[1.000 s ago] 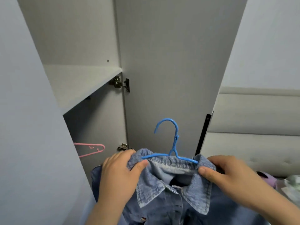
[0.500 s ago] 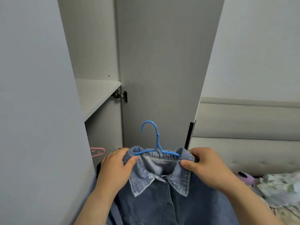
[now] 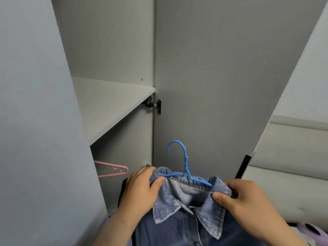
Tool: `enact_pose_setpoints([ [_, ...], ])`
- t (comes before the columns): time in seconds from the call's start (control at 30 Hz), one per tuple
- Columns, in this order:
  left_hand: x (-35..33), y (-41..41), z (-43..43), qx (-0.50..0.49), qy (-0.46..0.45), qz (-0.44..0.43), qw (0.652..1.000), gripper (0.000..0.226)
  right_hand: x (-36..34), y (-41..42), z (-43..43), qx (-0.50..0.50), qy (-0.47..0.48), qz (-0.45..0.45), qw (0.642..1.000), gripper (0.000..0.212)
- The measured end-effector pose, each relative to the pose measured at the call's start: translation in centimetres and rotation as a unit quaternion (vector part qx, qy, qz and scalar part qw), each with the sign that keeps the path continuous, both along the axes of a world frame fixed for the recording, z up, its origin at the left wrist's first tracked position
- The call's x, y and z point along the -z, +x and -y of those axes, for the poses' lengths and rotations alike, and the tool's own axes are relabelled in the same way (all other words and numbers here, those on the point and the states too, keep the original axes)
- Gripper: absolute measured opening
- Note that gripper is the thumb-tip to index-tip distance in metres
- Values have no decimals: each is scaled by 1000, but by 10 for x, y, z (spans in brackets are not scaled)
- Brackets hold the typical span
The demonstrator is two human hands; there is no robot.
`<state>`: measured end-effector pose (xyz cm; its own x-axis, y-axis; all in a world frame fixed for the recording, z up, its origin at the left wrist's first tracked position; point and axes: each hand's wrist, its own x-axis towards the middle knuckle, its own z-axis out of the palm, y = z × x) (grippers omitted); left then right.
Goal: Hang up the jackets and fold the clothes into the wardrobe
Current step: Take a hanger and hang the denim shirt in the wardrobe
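A blue denim jacket [image 3: 188, 226] hangs on a blue hanger [image 3: 184, 164] in front of me, its hook standing up and free. My left hand [image 3: 140, 190] grips the left shoulder by the collar, thumb on the collar. My right hand [image 3: 248, 201] pinches the right side of the collar. Both hold the jacket before the open grey wardrobe [image 3: 113, 50], just below its shelf [image 3: 106, 103]. The jacket's lower part is out of frame.
A pink hanger [image 3: 113, 170] hangs inside the wardrobe under the shelf. The open wardrobe door [image 3: 221, 77] stands straight ahead, with a hinge [image 3: 154, 104] at shelf height. A padded headboard [image 3: 292, 157] and a purple item [image 3: 308, 231] lie at right.
The view has shifted, with the wardrobe shelf now lower and more to the right in frame. Both hands keep the same hold on the jacket collar.
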<state>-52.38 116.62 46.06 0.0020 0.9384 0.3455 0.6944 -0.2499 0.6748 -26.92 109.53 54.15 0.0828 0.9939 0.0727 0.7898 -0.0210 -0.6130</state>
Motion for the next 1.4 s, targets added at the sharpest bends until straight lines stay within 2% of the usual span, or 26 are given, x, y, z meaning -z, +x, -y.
enact_pose_setpoints([
  [0.07, 9, 0, -6, -20, -13, -5, 1000, 38, 12, -2, -14, -10, -15, -16, 1000, 15],
  [0.13, 17, -1, -9, -33, -29, 1, 999, 25, 27, -4, -26, -25, -29, -28, 999, 10],
  [0.2, 23, -3, -10, -44, -39, 3, 998, 22, 38, -7, -36, -38, -38, -42, 998, 8],
  [0.3, 27, -5, -18, -78, -50, -10, 996, 35, 44, -9, -52, -43, -47, -50, 997, 18],
  [0.4, 24, -9, -30, -125, -51, -27, 990, 41, 46, -9, -70, -29, -47, -50, 997, 9],
  [0.47, 14, -8, -39, -151, -27, -21, 988, 35, 46, -11, -82, -25, -45, -44, 998, 15],
  [0.6, -14, -8, -64, -223, 65, -21, 972, 29, 42, -22, -102, -34, -46, -39, 998, 16],
  [0.73, -25, -25, -91, -321, 87, -45, 942, 40, 44, -33, -126, -38, -40, -27, 998, 25],
  [0.83, -16, -33, -108, -322, 38, -124, 938, 48, 46, -37, -147, -37, -23, -33, 998, 28],
  [0.93, 1, -42, -121, -300, -105, -225, 921, 44, 51, -40, -156, -56, -18, -42, 997, 28],
  [1.03, 13, -51, -128, -280, -187, -250, 908, 44, 55, -42, -158, -71, -11, -53, 996, 26],
  [1.13, 26, -56, -128, -268, -214, -275, 898, 48, 56, -43, -163, -79, -7, -64, 995, 26],
  [1.3, 31, -62, -136, -300, -209, -243, 898, 62, 60, -48, -157, -80, -31, -47, 995, 22],
  [1.4, 25, -65, -145, -293, -219, -256, 895, 64, 58, -45, -154, -83, -42, -21, 995, 27],
])
